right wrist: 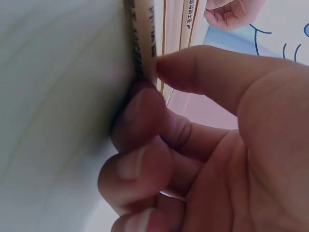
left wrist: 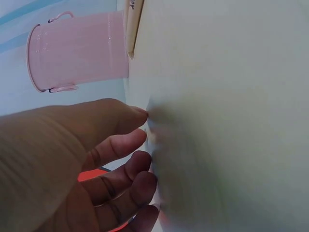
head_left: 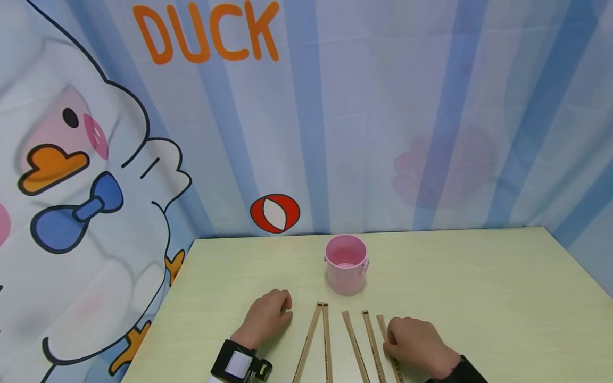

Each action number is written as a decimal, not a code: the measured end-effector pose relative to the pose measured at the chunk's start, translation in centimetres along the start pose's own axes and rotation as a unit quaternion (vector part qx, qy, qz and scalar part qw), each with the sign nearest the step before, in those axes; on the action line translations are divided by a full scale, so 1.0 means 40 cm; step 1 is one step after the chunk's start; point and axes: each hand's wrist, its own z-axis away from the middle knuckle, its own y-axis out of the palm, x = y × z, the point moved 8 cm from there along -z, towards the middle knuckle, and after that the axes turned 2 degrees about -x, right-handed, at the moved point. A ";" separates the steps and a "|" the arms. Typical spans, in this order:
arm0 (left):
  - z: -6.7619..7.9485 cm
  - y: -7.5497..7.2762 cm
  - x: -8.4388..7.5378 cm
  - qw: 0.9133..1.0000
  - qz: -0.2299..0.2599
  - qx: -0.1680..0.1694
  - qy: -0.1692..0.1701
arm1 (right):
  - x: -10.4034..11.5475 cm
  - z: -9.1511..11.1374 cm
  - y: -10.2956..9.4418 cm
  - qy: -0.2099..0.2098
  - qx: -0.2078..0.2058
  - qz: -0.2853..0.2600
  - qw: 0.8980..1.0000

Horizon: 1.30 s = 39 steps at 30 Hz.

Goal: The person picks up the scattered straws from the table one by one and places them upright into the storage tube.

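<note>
Sticks of flat tan wood (head_left: 328, 340) lie short of the far edge of the pale-yellow desk (head_left: 479, 282); the right hand (head_left: 420, 344) pinches the rightmost, the left hand (head_left: 266, 316) bends loosely, empty; slipping sideways could jostle its neighbour.

Stick (right wrist: 146, 29) at right fingers (right wrist: 140, 121): tan, dark printed characters. Other sticks (head_left: 327, 343), between right and left fingers (left wrist: 142, 188): same tan, dark marks. Bucket (head_left: 346, 279), beyond fingers: uniform pink. Tabletop (head_left: 479, 276), under fingers: pale yellow. Backdrop (head_left: 369, 106), far beyond fingers: two-tone blue stripes, orange lettering (head_left: 213, 32).

Five slim wooden sticks (head_left: 356, 346) abreast
</note>
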 end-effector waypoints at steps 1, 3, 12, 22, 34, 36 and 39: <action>0.000 0.001 0.001 1.000 0.000 0.001 -0.002 | 0.000 0.000 0.000 0.000 0.000 -0.001 1.000; 0.000 0.003 0.002 1.000 -0.001 0.003 -0.005 | 0.001 0.001 -0.001 -0.001 -0.003 -0.001 1.000; 0.001 0.006 0.004 1.000 -0.005 0.004 -0.011 | 0.003 0.001 -0.004 0.009 -0.004 0.010 1.000; -0.001 0.007 0.006 1.000 -0.005 0.003 -0.012 | 0.004 0.003 -0.010 0.009 -0.004 0.014 1.000; 0.000 0.007 0.003 1.000 -0.017 -0.007 -0.007 | 0.008 -0.007 -0.028 0.004 -0.013 0.015 1.000; 0.000 0.005 0.002 1.000 -0.015 -0.011 -0.003 | 0.009 -0.011 -0.036 -0.002 -0.021 0.015 1.000; 0.001 0.006 0.000 1.000 -0.013 -0.011 0.001 | 0.003 -0.014 -0.046 -0.002 -0.030 0.016 0.999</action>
